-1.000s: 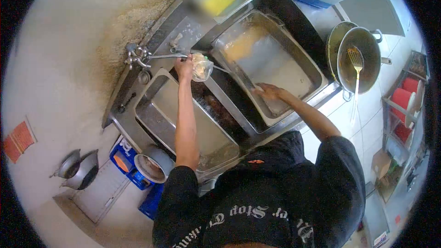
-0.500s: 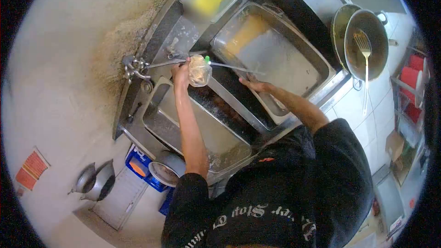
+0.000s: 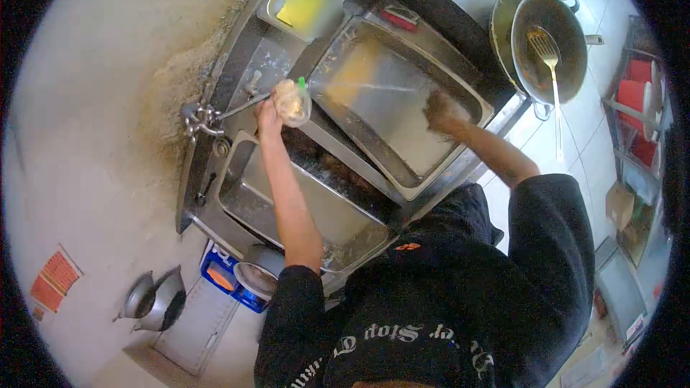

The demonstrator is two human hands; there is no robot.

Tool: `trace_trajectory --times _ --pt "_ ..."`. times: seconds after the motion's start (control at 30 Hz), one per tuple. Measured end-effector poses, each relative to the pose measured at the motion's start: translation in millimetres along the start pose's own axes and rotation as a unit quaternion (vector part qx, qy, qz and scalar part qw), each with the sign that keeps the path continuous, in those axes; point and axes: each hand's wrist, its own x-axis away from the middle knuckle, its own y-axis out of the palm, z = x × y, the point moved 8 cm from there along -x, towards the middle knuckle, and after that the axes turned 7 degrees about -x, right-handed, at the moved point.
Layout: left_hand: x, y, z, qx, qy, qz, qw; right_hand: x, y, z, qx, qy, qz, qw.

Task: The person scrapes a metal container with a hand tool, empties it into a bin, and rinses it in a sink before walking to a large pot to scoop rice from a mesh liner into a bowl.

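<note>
My left hand point(image 3: 269, 118) is closed around the end of the faucet pipe point(image 3: 243, 105), where a clear plastic wrapping point(image 3: 292, 103) with a green tip is attached. From the tip a thin jet of water point(image 3: 359, 87) shoots right over a large rectangular metal pan point(image 3: 395, 185). Above the right part of this pan is my right hand point(image 3: 444, 115), smeared by motion, so its fingers cannot be made out. A second metal pan point(image 3: 302, 187) lies below my left forearm. Yellowish residue or reflection shows in the first pan's upper left part.
A small metal container point(image 3: 277, 11) with something yellow inside stands at the upper left. Stacked pans point(image 3: 528, 82) with a slotted turner point(image 3: 550, 57) are at the right. The faucet point(image 3: 201, 119) is fixed by the wall. A red-and-clear object point(image 3: 399, 20) lies beyond the large pan.
My right hand has moved from the pan's near left edge up and right over its inside. The large pan lies differently, its far side lower. My left hand still holds the spout with water running.
</note>
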Motion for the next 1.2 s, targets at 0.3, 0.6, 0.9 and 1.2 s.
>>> trace_trajectory --times 0.3,0.6,0.9,1.2 --pt "-4.8 -20.7 -9.4 -0.19 0.086 0.172 0.963 15.1 29.0 29.3 -0.147 -0.085 -0.039 0.985" --pt "15.7 -29.3 -3.6 -0.371 0.076 0.206 0.902 -155.8 -0.9 -158.6 -0.649 -0.112 0.164 0.735" --pt "-20.7 -39.6 -51.3 -0.026 0.016 0.118 0.993 -175.7 -86.1 -142.6 -0.809 -0.186 0.138 0.541" --pt "-9.1 -1.0 -53.6 0.174 0.032 0.358 0.917 -136.7 -108.7 -60.7 -0.648 -0.16 0.226 0.71"
